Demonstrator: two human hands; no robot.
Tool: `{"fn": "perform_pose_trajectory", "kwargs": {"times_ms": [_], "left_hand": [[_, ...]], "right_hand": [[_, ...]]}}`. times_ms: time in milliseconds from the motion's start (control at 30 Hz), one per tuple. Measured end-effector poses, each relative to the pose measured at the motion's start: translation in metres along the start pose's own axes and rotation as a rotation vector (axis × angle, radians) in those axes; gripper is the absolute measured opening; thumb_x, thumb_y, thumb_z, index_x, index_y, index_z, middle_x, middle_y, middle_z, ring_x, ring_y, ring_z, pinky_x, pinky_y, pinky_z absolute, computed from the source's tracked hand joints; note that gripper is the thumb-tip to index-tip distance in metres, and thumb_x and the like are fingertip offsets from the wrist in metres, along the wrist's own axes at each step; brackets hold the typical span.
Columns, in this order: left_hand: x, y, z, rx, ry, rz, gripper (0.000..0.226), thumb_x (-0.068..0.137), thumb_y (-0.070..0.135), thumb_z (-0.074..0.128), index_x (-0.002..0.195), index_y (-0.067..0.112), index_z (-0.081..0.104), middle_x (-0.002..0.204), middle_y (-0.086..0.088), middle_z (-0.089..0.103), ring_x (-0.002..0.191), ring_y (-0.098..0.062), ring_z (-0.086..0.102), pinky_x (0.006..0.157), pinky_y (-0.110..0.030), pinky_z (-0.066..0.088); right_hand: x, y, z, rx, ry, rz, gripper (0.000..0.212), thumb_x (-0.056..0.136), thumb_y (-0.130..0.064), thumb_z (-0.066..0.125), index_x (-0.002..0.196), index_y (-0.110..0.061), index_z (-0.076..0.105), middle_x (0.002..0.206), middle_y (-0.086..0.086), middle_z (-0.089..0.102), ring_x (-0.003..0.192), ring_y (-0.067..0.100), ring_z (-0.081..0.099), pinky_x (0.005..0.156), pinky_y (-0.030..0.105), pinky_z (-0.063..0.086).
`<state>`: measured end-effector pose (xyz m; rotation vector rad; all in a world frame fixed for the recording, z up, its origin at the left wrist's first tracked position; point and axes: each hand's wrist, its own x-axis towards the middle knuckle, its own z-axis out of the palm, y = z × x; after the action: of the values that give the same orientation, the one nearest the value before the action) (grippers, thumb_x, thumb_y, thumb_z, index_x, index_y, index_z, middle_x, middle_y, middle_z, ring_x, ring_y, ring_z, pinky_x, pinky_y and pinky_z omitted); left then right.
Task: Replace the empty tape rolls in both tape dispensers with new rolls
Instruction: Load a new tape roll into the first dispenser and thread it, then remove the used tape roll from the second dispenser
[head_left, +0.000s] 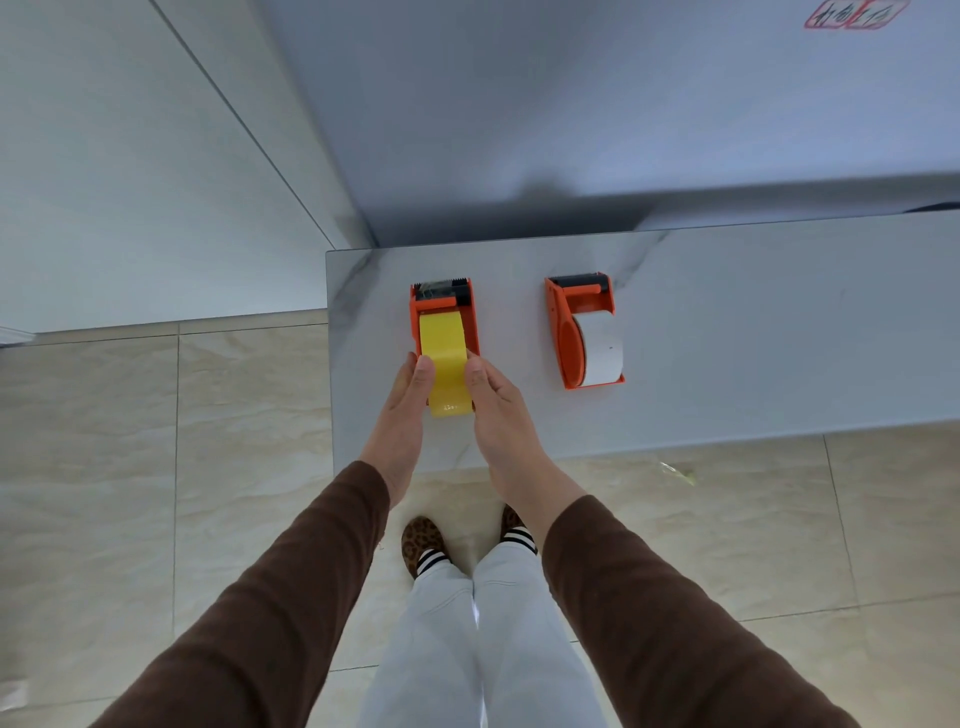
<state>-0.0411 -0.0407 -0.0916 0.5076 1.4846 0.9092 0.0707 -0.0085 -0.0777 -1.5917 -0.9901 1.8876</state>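
On marble table (727, 332): L hand (410, 395) & R hand (493, 400) pinching yellow tape roll (444, 358) in orange dispenser (415, 312).

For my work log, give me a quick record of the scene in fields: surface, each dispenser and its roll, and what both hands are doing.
surface: marble-look table
left dispenser: orange, holds yellow roll
right dispenser: orange, holds white roll, untouched
left hand: on yellow roll's left side
right hand: on yellow roll's right side
floor: beige tiles, a scrap of clear tape
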Motion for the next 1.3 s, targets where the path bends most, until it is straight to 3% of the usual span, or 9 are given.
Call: {"fn": "perform_pose_trajectory", "kwargs": {"times_ms": [233,333,467,533,733,1000,1100,1200,1300], "left_hand": [[-0.014,0.002,-0.006,-0.027,0.198,0.025,0.043,0.102,0.060,0.044,0.122,0.022,0.051,0.122,0.009,0.057,0.123,-0.011,0.053,0.118,-0.039,0.038],[-0.025,0.020,0.006,0.021,0.262,0.135,0.054,0.097,0.056,0.050,0.143,0.030,0.045,0.159,0.007,0.043,0.147,-0.010,0.040,0.123,-0.032,0.031],[-0.035,0.052,0.044,0.135,0.248,0.358,0.043,0.103,0.041,0.051,0.146,0.038,0.045,0.168,0.009,0.035,0.154,-0.004,0.034,0.120,-0.011,0.028],[-0.037,0.063,0.067,0.129,0.196,0.377,0.037,0.106,0.035,0.050,0.141,0.045,0.043,0.167,0.010,0.037,0.155,-0.004,0.034,0.128,-0.026,0.029],[-0.014,0.063,0.133,0.107,0.041,0.152,0.046,0.108,0.036,0.051,0.152,0.030,0.043,0.156,0.007,0.046,0.145,-0.010,0.042,0.115,-0.028,0.036],[0.029,0.041,0.170,0.060,0.119,-0.244,0.042,0.106,0.050,0.046,0.134,0.019,0.054,0.125,-0.004,0.063,0.118,-0.025,0.058,0.103,-0.038,0.046],[0.035,0.036,0.172,0.048,0.111,-0.222,0.032,0.109,0.036,0.047,0.124,0.013,0.063,0.119,-0.008,0.069,0.112,-0.029,0.064,0.109,-0.045,0.049],[0.030,0.038,0.172,-0.048,0.102,-0.151,0.022,0.109,0.026,0.050,0.100,0.020,0.069,0.083,0.012,0.071,0.084,-0.011,0.059,0.089,-0.033,0.049],[0.022,0.040,0.169,-0.118,0.077,-0.131,0.025,0.110,0.027,0.048,0.100,0.024,0.071,0.091,0.010,0.078,0.094,-0.014,0.067,0.092,-0.031,0.053]], "right_hand": [[-0.008,-0.009,-0.009,-0.227,0.144,-0.148,0.042,0.109,-0.035,0.039,0.144,-0.022,0.056,0.137,-0.009,0.063,0.125,0.005,0.057,0.108,0.027,0.046],[-0.016,-0.017,-0.023,-0.325,0.281,-0.307,0.040,0.107,-0.038,0.041,0.141,-0.025,0.057,0.129,-0.016,0.062,0.123,0.002,0.056,0.104,0.025,0.047],[-0.026,-0.035,-0.050,-0.333,0.421,-0.444,0.030,0.105,-0.039,0.044,0.127,-0.029,0.062,0.117,-0.011,0.065,0.110,0.007,0.061,0.089,0.023,0.053],[-0.027,-0.043,-0.067,-0.320,0.480,-0.488,0.027,0.104,-0.038,0.045,0.121,-0.027,0.064,0.113,-0.011,0.064,0.105,0.010,0.062,0.083,0.022,0.051],[-0.015,-0.042,-0.121,-0.178,0.570,-0.291,0.022,0.103,-0.038,0.053,0.122,-0.031,0.061,0.119,-0.010,0.063,0.108,0.005,0.060,0.090,0.025,0.050],[0.011,-0.028,-0.147,-0.142,0.371,0.000,0.031,0.099,-0.031,0.061,0.126,-0.017,0.068,0.105,-0.012,0.069,0.100,0.002,0.063,0.092,0.025,0.046],[0.014,-0.028,-0.150,-0.167,0.373,-0.009,0.029,0.097,-0.025,0.065,0.123,-0.012,0.071,0.108,-0.002,0.075,0.100,0.010,0.068,0.094,0.029,0.052],[0.011,-0.031,-0.154,-0.130,0.402,-0.059,0.018,0.094,-0.020,0.068,0.111,-0.015,0.074,0.098,-0.004,0.076,0.090,0.006,0.068,0.088,0.026,0.054],[0.005,-0.032,-0.158,-0.146,0.457,-0.117,0.010,0.093,-0.024,0.069,0.094,-0.034,0.070,0.088,-0.017,0.073,0.080,-0.005,0.067,0.079,0.018,0.051]]}}
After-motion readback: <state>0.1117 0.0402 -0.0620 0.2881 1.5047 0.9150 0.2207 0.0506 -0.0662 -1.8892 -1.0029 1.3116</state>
